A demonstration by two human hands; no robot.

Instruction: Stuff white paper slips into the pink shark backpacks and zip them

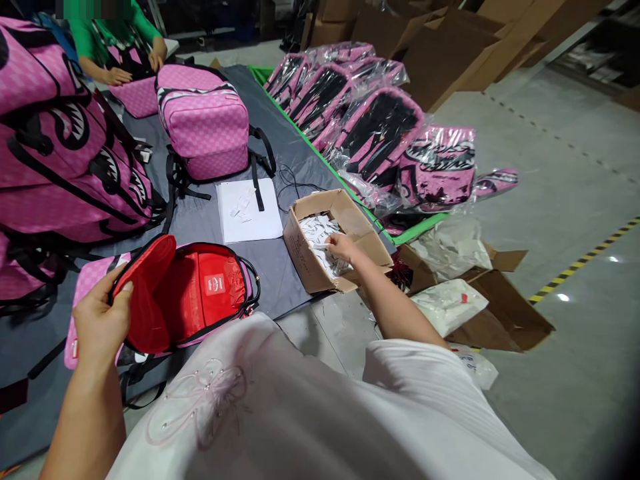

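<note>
My left hand (pixel 103 319) grips the flap (pixel 146 303) of the open backpack (pixel 186 297), near edge of tabletop (pixel 274 283); likely soft, light, best held by its rim. My right hand (pixel 342 247) pinches a white slip (pixel 321 245) inside the box (pixel 303 263).

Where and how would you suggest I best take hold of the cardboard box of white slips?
Likely by the left and right walls of the cardboard box, one palm each, from the wearer's side: it sits upright near the edge of the table, its walls rising above the loose white slips.
</note>
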